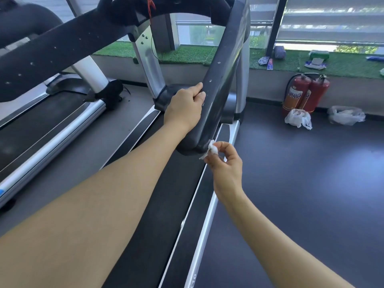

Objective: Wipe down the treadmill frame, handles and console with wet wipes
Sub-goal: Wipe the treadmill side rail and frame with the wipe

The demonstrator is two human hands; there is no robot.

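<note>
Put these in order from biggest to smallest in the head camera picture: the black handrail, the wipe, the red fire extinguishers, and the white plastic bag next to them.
1. handrail, though it is nearest the camera.
2. fire extinguishers, as a pair.
3. plastic bag.
4. wipe, pinched in the right hand.

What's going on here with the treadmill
A person is cleaning a treadmill. The left hand grips the black handrail partway along, steadying it. The right hand pinches a small crumpled white wipe against the rounded near end of that handrail. Two red fire extinguishers and two plastic bags sit on the floor by the window wall.
</note>
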